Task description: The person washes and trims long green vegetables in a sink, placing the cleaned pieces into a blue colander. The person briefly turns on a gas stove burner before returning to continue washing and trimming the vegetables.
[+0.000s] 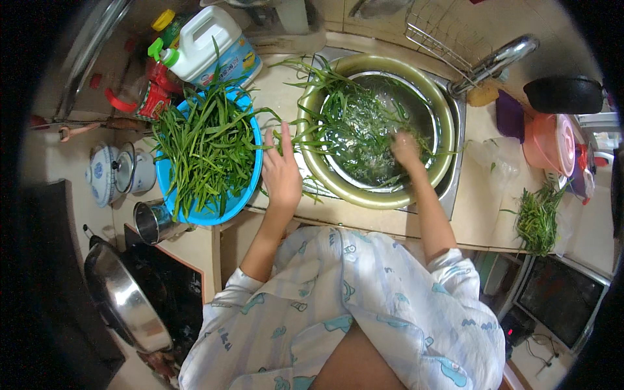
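Observation:
My left hand (282, 173) hovers between two basins with its fingers apart. A few leafy stalks show behind and beside those fingers, but I see no grip on them. Just left of it, a blue plastic basin (257, 170) is heaped with long green leafy vegetables (207, 146). My right hand (405, 150) reaches into a gold-rimmed metal basin (375, 201) of water set over the sink. Motion blur and wet greens hide whether its fingers grip anything. Loose leafy greens (348, 114) float in the water, and some hang over the basin's left rim.
A white detergent jug (214, 48) stands behind the blue basin. The chrome faucet (497, 63) rises at the sink's right. Further right are a bunch of greens (538, 219) near the counter edge and a pink lidded container (548, 144). A steel wok (129, 295) sits lower left.

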Tool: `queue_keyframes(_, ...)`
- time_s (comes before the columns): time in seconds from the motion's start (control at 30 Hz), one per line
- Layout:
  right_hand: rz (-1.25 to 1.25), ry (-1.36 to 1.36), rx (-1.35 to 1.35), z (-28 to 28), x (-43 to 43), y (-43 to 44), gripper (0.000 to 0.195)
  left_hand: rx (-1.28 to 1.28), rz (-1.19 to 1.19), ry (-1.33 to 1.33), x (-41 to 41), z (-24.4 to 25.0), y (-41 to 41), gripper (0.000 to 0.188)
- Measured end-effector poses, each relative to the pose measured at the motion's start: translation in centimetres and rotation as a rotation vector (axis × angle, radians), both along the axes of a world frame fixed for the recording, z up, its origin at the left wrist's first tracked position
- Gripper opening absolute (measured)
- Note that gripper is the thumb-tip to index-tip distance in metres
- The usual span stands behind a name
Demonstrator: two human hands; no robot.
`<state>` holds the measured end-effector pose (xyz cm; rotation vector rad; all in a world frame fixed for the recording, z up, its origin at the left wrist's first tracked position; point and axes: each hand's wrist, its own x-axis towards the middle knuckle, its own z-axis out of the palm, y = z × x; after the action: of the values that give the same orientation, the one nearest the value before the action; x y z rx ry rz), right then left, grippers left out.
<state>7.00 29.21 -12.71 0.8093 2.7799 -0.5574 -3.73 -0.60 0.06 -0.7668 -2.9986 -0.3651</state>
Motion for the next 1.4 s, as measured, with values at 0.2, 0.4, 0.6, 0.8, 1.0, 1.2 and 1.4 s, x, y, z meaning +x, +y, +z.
queue_keyframes(0.2, -0.206, 0.485, -0.166, 2.3, -0.8, 5.6, 0.039, -0.247, -0.208, -0.005, -0.5, -2.8, -1.2, 0.06)
queue_keyframes(0.4, 0.068, 0.249, -0.107, 7.3, 1.0, 2.6, 0.063, -0.179, -0.154, -0.17, 0.9, -1.8, -2.7, 0.061)
queue_keyframes(0.6, 0.134, 0.13, -0.219, 12.8, 6.6, -6.1, 0.05, -0.015, -0.392, -0.168, 3.9, 6.2, 6.1, 0.053)
queue_keyframes(0.8, -0.245, 0.536, -0.448, 13.8, 11.6, -6.6, 0.024, 0.459, -0.914, -0.35, 3.5, -2.7, 21.3, 0.05)
queue_keyframes(1.0, -0.405, 0.674, -0.246, 14.8, 15.1, -4.4, 0.019, 0.25, -0.957, -0.185, 2.9, -4.7, 24.0, 0.015)
queue_keyframes(1.2, -0.761, 0.898, -0.725, 14.7, 14.7, -3.1, 0.015, 0.776, -0.684, -0.241, -0.5, 6.0, 20.4, 0.017)
queue_keyframes(1.4, -0.33, 0.799, -0.148, 12.2, 7.8, -0.8, 0.034, 1.169, -0.447, -0.309, 1.4, 14.5, 14.7, 0.022)
